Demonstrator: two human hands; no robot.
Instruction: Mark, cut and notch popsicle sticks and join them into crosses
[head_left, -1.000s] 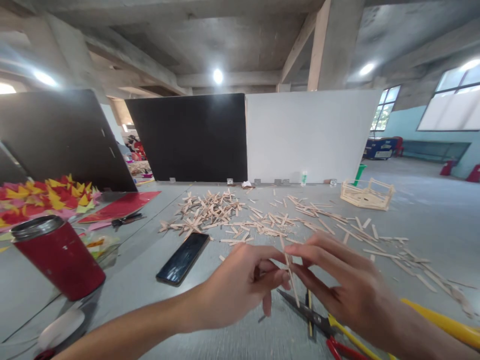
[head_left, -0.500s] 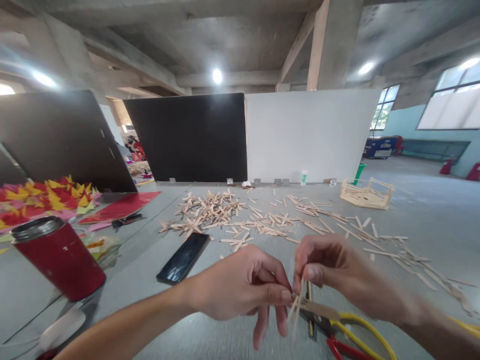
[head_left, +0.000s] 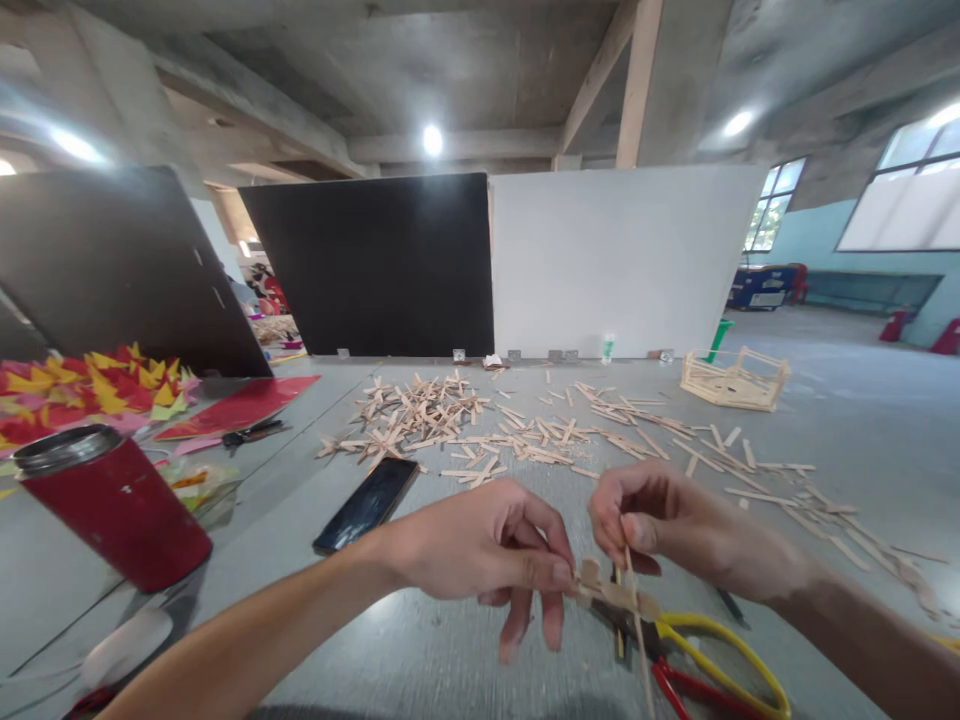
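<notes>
My left hand (head_left: 502, 560) is closed, pinching the end of a small piece made of flat wooden craft sticks (head_left: 615, 592) between thumb and fingertips. Just right of it, my right hand (head_left: 660, 515) grips a thin wooden strip (head_left: 641, 640) that hangs down edge-on, in front of the small piece. Below both hands lie scissors (head_left: 712, 655) with one yellow and one red handle, their blades partly covered by the wooden piece. A narrow dark-and-yellow stick (head_left: 619, 640) lies by the blades, mostly hidden.
Loose wooden sticks (head_left: 427, 410) are scattered across the grey table. A black phone (head_left: 367, 505) lies left of my hands, with a red flask (head_left: 112, 510) and white mouse (head_left: 127, 645) farther left. A stick-built frame (head_left: 735, 385) stands back right. Folded paper (head_left: 105, 390) lies far left.
My right hand has shifted slightly right, and its strip has swung away from the left fingertips. The small wooden piece in my left hand shows more plainly. The view has tilted slightly down.
</notes>
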